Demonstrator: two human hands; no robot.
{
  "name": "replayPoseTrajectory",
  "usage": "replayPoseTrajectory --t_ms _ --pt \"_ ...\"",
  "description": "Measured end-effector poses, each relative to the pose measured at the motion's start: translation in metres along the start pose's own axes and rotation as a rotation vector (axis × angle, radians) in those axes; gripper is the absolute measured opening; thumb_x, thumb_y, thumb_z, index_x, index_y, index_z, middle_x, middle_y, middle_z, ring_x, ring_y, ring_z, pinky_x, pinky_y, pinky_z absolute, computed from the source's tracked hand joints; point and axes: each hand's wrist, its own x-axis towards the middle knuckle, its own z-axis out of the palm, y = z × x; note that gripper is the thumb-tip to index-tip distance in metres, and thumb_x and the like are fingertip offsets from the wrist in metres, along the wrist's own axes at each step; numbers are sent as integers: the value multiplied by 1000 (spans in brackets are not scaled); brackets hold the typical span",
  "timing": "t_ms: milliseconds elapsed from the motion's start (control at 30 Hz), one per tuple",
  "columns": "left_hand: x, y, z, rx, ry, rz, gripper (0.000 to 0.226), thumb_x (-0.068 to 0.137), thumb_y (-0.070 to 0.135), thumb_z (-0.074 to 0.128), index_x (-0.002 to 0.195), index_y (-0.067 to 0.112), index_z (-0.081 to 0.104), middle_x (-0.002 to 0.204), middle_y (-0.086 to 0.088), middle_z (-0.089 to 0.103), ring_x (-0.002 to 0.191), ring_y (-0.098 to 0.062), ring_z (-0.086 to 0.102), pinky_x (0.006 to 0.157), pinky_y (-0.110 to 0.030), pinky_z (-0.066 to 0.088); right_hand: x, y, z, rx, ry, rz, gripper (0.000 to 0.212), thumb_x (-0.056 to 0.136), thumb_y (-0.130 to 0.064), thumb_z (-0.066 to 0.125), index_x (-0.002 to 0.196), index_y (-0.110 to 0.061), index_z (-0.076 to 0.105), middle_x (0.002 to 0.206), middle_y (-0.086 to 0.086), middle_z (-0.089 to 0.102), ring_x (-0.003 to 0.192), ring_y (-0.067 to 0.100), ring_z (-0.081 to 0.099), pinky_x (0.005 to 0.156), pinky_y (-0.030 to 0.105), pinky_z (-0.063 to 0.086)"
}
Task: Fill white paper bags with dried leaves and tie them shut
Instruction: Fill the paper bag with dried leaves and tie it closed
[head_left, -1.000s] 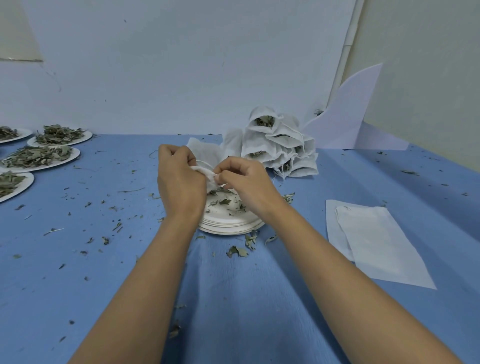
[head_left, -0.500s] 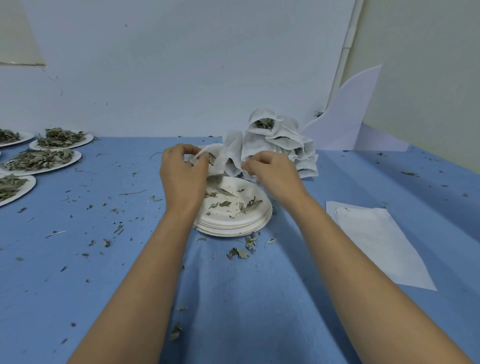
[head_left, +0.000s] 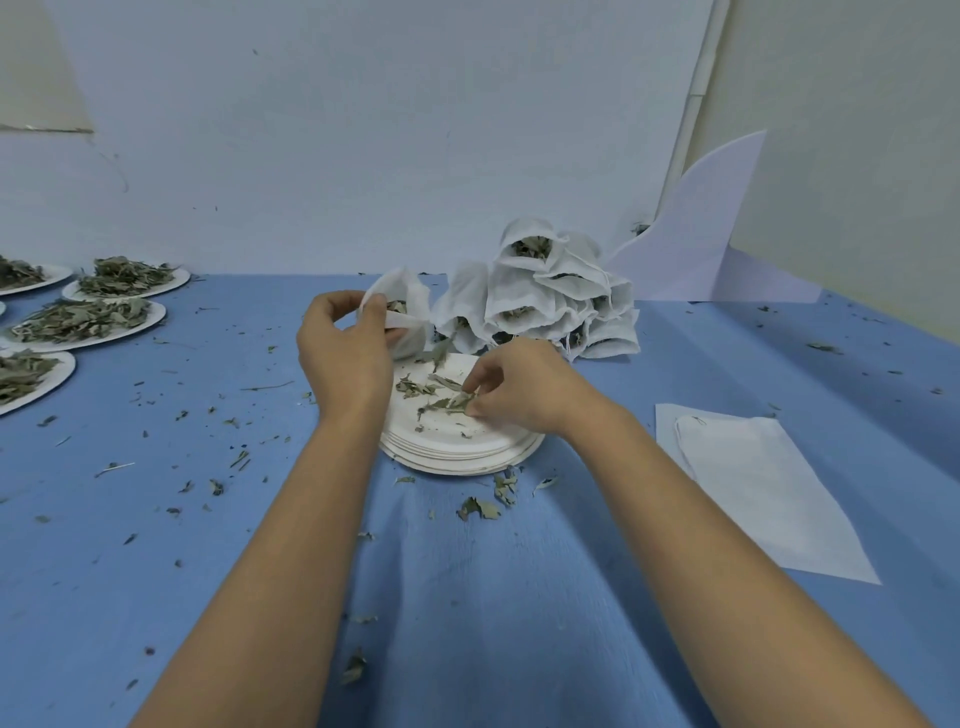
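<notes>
Left hand (head_left: 343, 358) pinches bag (head_left: 410, 296) rim, frame centre; hold mouth wide. Right hand (head_left: 519, 395) pinches leaves (head_left: 447, 402) on plate (head_left: 457, 452); lift straight over mouth.

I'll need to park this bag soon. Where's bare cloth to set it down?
Barest: the blue cloth between the forearms, nearer than the plate stack, and the strip between the filled-bag pile and the flat empty bags. Crowded: leaf plates far left, crumbs beside them; at the stack, the right hand pinches leaves, the left hand holds the bag.
</notes>
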Motion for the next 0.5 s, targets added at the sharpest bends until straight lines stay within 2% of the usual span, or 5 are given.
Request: replayPoseTrajectory --t_ms 200,267,333,400,500 --pt "1 1 0 -52 1 -37 4 91 17 60 89 18 57 92 9 60 84 -14 69 81 -29 56 7 3 13 93 223 -103 51 81 -37 70 128 -25 53 127 -5 46 116 11 43 97 31 39" --pt "1 2 0 -62 10 -27 4 91 16 60 88 17 57 90 9 59 68 -2 66 69 -17 54 15 0 18 58 150 -150 53 90 -30 58 140 -23 42 145 -3 36 133 15 30 111 37 29" --pt "1 2 0 -76 14 -23 4 91 15 60 88 16 57 89 10 58 68 -4 66 65 -15 53 24 -5 25 -53 26 -147 51 96 -26 47 145 -17 35 153 3 30 140 21 23 114 37 22" --pt "2 1 0 -93 16 -31 4 91 14 60 89 15 57 88 10 58 70 -5 66 66 -17 54 29 -8 28 -73 -41 -121 45 99 -30 42 139 -9 44 142 9 45 131 26 38 107 39 31" --pt "3 1 0 -140 16 -55 5 91 11 60 89 13 56 87 9 58 56 2 64 63 -17 55 25 -10 32 -27 -52 -108 37 100 -33 39 91 -4 59 90 10 62 86 24 55 77 37 42"
